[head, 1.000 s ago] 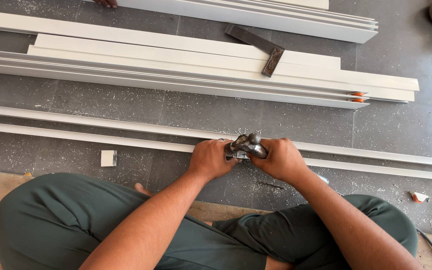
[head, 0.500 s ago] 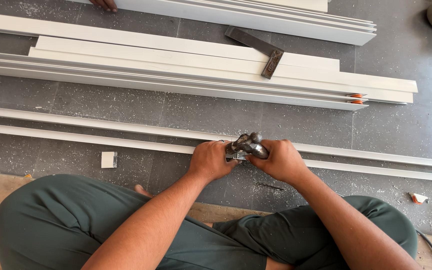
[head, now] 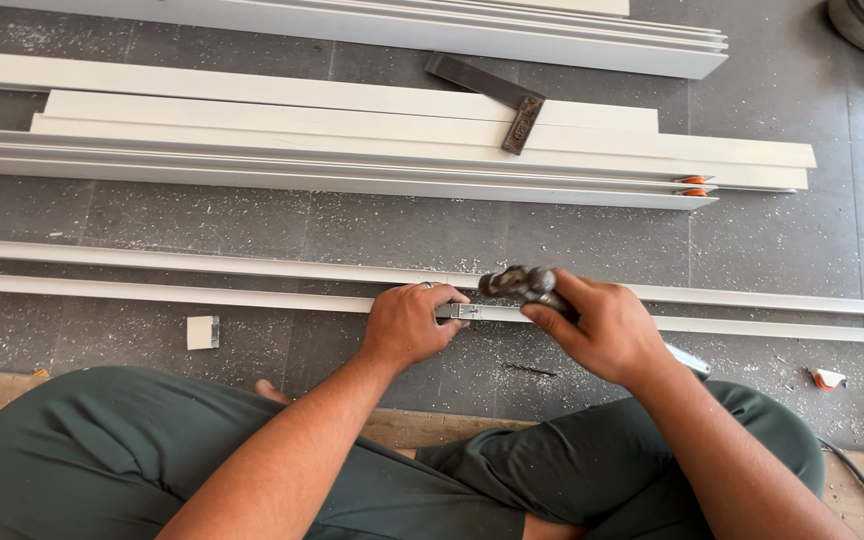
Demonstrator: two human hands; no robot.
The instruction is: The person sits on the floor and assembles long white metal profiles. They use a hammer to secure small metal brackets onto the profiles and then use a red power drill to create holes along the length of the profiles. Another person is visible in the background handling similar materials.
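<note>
The fingers of the left hand [head: 407, 322] curl down and press on a long thin white metal strip [head: 152, 294] that lies flat on the floor. The fingertips pin a small shiny metal piece [head: 460, 311] against the strip, likely so it cannot slide. The fingers of the right hand [head: 602, 330] are wrapped tight around the handle of a small grey metal hammer [head: 517, 282]. The hammer head sits just above the shiny piece, close to the left fingertips. The hand holds it near the head, which seems good for small, careful taps.

A second long white strip [head: 152, 258] lies just beside the first one, a bit farther from the person. The person sits cross-legged in dark green trousers [head: 102, 450], with the strips right in front, so both hands reach them easily.

A small white square block [head: 203, 332] lies on the dusty grey tiled floor [head: 352, 225], near the left knee. White dust and chips are spread around the hands. Farther out lies a stack of wide white metal bars [head: 302, 140]. A dark metal try square [head: 497, 98] rests on top of that stack, well apart from the hands.
</note>
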